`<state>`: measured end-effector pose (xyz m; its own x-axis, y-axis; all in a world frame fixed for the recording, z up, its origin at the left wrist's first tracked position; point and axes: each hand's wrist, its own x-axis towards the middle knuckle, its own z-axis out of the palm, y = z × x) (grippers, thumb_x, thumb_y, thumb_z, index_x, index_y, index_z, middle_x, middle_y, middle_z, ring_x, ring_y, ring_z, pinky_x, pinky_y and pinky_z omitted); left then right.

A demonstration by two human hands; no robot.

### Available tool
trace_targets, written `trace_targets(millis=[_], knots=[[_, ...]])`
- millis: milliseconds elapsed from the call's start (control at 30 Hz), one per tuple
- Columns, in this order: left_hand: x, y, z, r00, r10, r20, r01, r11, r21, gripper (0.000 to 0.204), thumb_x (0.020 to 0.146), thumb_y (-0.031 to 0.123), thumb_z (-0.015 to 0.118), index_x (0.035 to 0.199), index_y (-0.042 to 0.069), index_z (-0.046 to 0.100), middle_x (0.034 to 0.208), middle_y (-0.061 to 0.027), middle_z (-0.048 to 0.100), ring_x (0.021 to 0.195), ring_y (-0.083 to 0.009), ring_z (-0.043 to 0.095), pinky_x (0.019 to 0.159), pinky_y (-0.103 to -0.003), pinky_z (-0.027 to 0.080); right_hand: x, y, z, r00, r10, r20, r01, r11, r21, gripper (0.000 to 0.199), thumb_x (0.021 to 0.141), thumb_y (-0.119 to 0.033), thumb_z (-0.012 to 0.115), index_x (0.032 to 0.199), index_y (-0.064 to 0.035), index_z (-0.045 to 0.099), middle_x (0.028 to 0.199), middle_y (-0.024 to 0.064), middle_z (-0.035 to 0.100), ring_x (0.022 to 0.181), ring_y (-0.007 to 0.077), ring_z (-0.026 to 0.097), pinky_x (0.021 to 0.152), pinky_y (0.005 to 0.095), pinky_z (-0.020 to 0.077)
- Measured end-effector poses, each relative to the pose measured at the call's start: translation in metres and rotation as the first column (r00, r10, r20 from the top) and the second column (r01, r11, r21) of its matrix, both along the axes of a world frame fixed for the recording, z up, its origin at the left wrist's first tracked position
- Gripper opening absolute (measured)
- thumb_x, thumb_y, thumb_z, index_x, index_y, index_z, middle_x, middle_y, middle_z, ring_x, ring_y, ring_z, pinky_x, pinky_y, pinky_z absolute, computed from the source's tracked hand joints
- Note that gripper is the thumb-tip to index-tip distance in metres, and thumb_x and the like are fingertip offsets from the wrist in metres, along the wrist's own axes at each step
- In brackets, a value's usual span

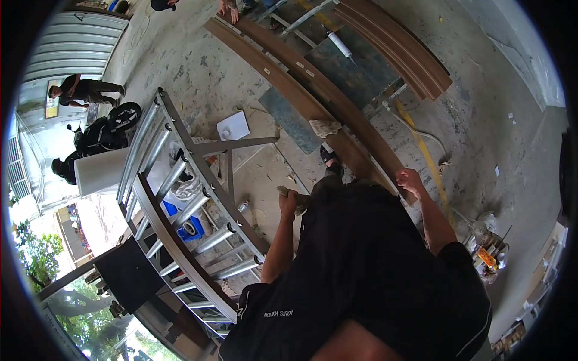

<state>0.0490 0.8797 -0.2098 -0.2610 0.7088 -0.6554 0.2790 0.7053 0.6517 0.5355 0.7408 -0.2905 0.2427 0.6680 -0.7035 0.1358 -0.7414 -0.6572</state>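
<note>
Two long brown strips, one nearer the left (pixel 283 81) and one on the right (pixel 346 107), run side by side from the person's body to the far end, narrow gap between them along much of the length. Right hand (pixel 409 182) at the near end of the right-hand strip, fingers curled by its edge; looks like contact, can't tell if it's a real grip. Left hand (pixel 289 203) closed round a greyish cloth-like wad (pixel 303 203), off to the side of the strips. Crumpled pale rag (pixel 325 127) lies on the left-hand strip. Co-worker's hand (pixel 228 11) at the far end, apparently on the strips; grip unclear. Progress, best guess: wiping or prepping pieces, somewhere mid-job. Done: strips laid out lengthwise, both ends attended. Left: strips don't look joined, rag not cleared off, any wiping can't be confirmed as finished. More brown pieces (pixel 391 45) sit together at upper right, no hand on them; can't tell if treated or waiting. Sealant tube (pixel 340 45) lies between, unheld, so any sealing isn't happening now.
</note>
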Motion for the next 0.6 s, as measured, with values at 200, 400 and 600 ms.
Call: trace_targets(millis=[200,400,600], knots=[[0.002,-0.002,-0.001,0.999,0.017,0.046,-0.018,0.999,0.034,0.015,0.08,0.017,0.063,0.089,0.005,0.063,0.08,-0.0062,0.063,0.076,-0.0184,0.06,0.072,-0.034,0.048,0.0,0.002,-0.015,0.996,0.082,0.022,-0.084,0.991,0.109,0.012,0.089,-0.008,0.065,0.099,-0.0021,0.065,0.079,0.0063,0.065,0.061,0.0164,0.062,0.051,0.0265,0.047],[0.0,-0.005,-0.008,1.0,0.025,0.013,-0.026,0.998,0.053,0.016,0.08,0.017,0.062,0.09,0.005,0.063,0.082,-0.007,0.064,0.079,-0.0193,0.062,0.075,-0.035,0.048,0.0,0.008,0.004,0.998,0.016,-0.053,-0.013,0.999,0.049,0.012,0.09,-0.006,0.063,0.102,-0.0041,0.064,0.078,0.004,0.065,0.063,0.0146,0.063,0.05,0.0254,0.0465],[0.002,-0.008,-0.008,0.999,0.045,0.02,-0.047,0.997,0.059,0.016,0.08,0.017,0.063,0.09,0.004,0.063,0.083,-0.007,0.065,0.081,-0.0193,0.062,0.076,-0.035,0.048,0.005,0.009,0.022,0.981,-0.099,-0.167,0.086,0.993,-0.083,0.006,0.093,-0.011,0.063,0.095,-0.0075,0.066,0.077,0.001,0.065,0.061,0.0108,0.062,0.049,0.0224,0.0451]])
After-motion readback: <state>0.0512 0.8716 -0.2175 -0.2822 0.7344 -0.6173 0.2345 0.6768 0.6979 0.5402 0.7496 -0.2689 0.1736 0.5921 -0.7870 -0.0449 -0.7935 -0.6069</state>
